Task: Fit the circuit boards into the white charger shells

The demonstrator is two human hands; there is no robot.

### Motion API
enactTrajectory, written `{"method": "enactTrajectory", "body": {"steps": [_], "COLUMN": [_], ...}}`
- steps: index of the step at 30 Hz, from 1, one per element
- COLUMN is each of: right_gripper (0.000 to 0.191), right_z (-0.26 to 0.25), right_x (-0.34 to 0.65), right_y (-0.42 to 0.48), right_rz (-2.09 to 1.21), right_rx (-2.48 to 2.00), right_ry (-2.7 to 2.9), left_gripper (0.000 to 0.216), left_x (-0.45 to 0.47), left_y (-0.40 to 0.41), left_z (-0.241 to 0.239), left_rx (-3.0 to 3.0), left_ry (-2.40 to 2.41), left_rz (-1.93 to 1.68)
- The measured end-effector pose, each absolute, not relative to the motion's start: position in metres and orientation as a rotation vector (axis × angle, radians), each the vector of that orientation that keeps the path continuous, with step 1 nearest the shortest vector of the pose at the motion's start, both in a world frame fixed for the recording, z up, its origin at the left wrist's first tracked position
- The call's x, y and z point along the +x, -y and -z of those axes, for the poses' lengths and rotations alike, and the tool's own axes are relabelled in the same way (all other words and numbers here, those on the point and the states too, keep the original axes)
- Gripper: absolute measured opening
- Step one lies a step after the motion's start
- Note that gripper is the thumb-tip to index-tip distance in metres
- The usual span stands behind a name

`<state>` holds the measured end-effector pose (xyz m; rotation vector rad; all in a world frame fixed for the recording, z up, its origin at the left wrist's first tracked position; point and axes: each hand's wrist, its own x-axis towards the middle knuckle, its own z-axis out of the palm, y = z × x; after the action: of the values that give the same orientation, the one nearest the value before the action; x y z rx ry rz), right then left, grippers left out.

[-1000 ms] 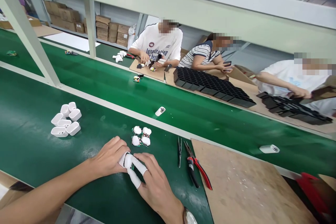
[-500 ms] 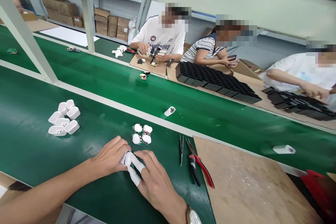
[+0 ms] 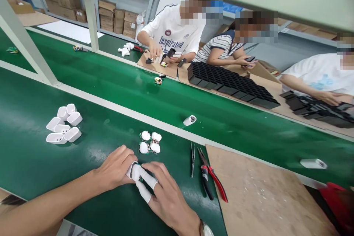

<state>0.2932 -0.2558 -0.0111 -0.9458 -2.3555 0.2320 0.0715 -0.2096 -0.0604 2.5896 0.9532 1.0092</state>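
Observation:
My left hand (image 3: 120, 166) is closed around a white plastic housing (image 3: 129, 170), its open end turned toward my right hand. With white covers on thumb and finger, my right hand (image 3: 166, 191) pinches a circuit board with a white top (image 3: 136, 172) at the mouth of that housing. My fingers hide most of the board, so how deep it sits I cannot tell. Just beyond my hands lies a group of several white-topped circuit boards (image 3: 149, 142). To the left stand several empty white housings (image 3: 63, 124), open ends up.
Tweezers (image 3: 193, 160) and red-black pliers (image 3: 208, 177) lie right of my hands, beside a cardboard sheet (image 3: 260, 188). On the green belt (image 3: 124, 81) beyond the rail are two white housings (image 3: 313, 163) and small boards. Across it, people sit by black trays (image 3: 229, 84).
The white housings on the belt have moved right. My hands stay together, with the board still at the housing's mouth. The view has shifted slightly, and a person opposite has moved a hand.

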Motion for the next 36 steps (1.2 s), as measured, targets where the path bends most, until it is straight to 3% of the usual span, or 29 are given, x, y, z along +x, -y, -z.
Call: {"method": "enactTrajectory", "body": {"steps": [12,23,36], "right_gripper": [0.05,0.039,0.024], "right_z": [0.025,0.01,0.022], "right_x": [0.3,0.291,0.281], "right_y": [0.258,0.247,0.248], "right_rz": [-0.274,-0.261,-0.236], "right_rx": [-0.939,-0.918,-0.974], "right_ry": [2.369,2.378,2.4], "left_gripper": [0.029,0.04,0.024], "left_x": [0.073,0.074,0.071], "left_y": [0.211,0.209,0.207], "left_z": [0.061,0.062,0.073], "left_rx": [2.622,2.612,2.441], "left_ry": [-0.978,-0.987,-0.89], "left_rz": [-1.075,-1.075,-0.982]}}
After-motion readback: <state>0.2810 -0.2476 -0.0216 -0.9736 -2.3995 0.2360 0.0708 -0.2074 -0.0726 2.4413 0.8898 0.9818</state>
